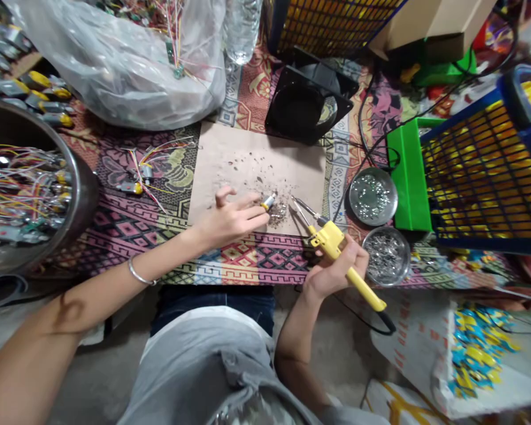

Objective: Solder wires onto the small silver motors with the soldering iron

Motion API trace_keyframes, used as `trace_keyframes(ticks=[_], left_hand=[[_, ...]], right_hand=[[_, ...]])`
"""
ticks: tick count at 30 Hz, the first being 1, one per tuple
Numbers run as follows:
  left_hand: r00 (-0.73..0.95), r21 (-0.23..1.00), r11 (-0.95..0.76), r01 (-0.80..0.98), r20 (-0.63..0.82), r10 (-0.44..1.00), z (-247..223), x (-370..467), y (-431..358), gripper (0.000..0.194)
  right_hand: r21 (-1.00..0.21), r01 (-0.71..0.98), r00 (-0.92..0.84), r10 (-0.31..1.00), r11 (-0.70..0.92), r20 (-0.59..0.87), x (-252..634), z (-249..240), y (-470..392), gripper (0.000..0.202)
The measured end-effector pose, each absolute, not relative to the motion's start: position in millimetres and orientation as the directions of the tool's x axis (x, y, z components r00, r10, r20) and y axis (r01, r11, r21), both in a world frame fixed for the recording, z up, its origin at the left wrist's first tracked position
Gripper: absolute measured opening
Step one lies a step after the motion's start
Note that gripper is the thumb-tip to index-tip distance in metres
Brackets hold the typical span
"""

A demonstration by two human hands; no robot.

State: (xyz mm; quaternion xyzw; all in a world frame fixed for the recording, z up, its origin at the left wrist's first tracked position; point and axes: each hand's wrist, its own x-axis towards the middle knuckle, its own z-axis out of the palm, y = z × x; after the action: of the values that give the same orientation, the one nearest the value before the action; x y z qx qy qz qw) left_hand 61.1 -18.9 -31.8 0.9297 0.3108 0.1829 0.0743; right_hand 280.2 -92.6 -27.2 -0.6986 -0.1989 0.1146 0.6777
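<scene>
the left hand (234,223) is pinching a motor (269,201) over the card's (256,144) near half, probably light, hard and slick, best held by its sides, while the right hand (336,268) is gripping a stiff-looking iron (329,238) mid-body.

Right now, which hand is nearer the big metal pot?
Left. Your left hand is right of the pot, over the cardboard, at a small part; your right hand is farther right, gripping the yellow tool.
</scene>
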Motion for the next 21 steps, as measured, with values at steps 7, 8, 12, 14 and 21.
trace_keyframes(ticks=[7,8,12,14,21], left_hand=[[0.839,0.453,-0.788,0.417,0.143,0.526,-28.4,65.3,-12.3,0.029],[0.837,0.464,-0.779,0.422,0.132,0.532,-29.4,65.6,-11.0,0.031],[0.755,0.482,-0.692,0.537,0.091,0.650,-32.0,64.8,-7.7,0.031],[0.721,0.470,-0.668,0.577,0.090,0.687,-31.5,65.0,-6.6,0.034],[0.573,0.461,-0.554,0.693,0.114,0.812,-29.2,85.1,-0.7,0.044]], right_hand=[[-0.987,0.153,0.902,0.415,-0.048,0.120,278.1,-27.7,-96.4,0.050],[-0.987,0.154,0.902,0.414,-0.043,0.123,278.1,-27.7,-96.7,0.051],[-0.990,0.141,0.914,0.385,-0.006,0.128,278.1,-27.5,-97.2,0.048],[-0.991,0.130,0.919,0.372,0.026,0.130,278.1,-27.5,-96.9,0.046],[-0.988,0.152,0.927,0.342,0.031,0.153,277.3,-26.4,-98.9,0.054]])
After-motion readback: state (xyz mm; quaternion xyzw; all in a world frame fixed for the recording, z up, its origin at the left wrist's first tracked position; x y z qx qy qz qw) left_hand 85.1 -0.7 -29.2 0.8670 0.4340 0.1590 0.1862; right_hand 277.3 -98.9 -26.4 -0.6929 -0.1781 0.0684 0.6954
